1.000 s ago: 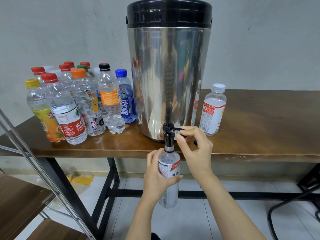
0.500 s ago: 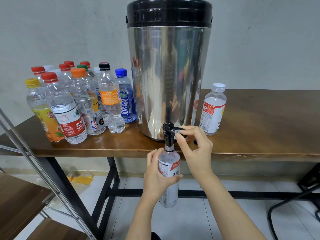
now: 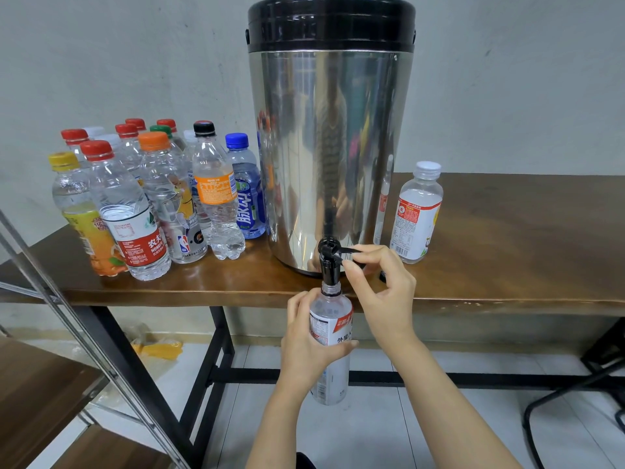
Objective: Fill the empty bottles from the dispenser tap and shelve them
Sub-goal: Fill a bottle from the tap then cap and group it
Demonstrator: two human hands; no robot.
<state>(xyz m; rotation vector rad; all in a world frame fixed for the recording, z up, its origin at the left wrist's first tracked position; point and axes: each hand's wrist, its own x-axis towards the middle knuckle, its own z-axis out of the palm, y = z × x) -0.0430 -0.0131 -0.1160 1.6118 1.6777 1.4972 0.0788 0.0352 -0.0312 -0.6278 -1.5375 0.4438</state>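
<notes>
Nothing much has shifted in the last second: both hands and the bottle sit where they were, so the fill is evidently ongoing. At the grip, the left hand (image 3: 304, 346) wraps its curled fingers round the middle of a clear plastic bottle with a red-and-white label (image 3: 333, 319), holding it upright with its open neck right up at the spout of the black tap (image 3: 328, 265) at the foot of the tall polished-steel dispenser with a black lid (image 3: 331, 147). The right hand (image 3: 382, 286) pinches the thin black lever (image 3: 343, 251) that juts from the tap between thumb and forefinger, the other fingers loosely curled. The water level in the held bottle is too hard to read, so I cannot tell how full it is. Just to the right of the dispenser a white-capped clear bottle (image 3: 417, 214) stands on the brown wooden table (image 3: 507, 238); whether it is already filled is unclear. To the left of the dispenser stands a cluster of capped clear plastic bottles (image 3: 152, 198) with red, orange, yellow, black and blue caps, most looking empty. Further left of the dispenser and lower, a wooden shelf with a slanted metal frame (image 3: 33, 384) shows no bottles in the part in view. My judgement: the task is early, with one bottle filling, many left, and shelving not begun.
</notes>
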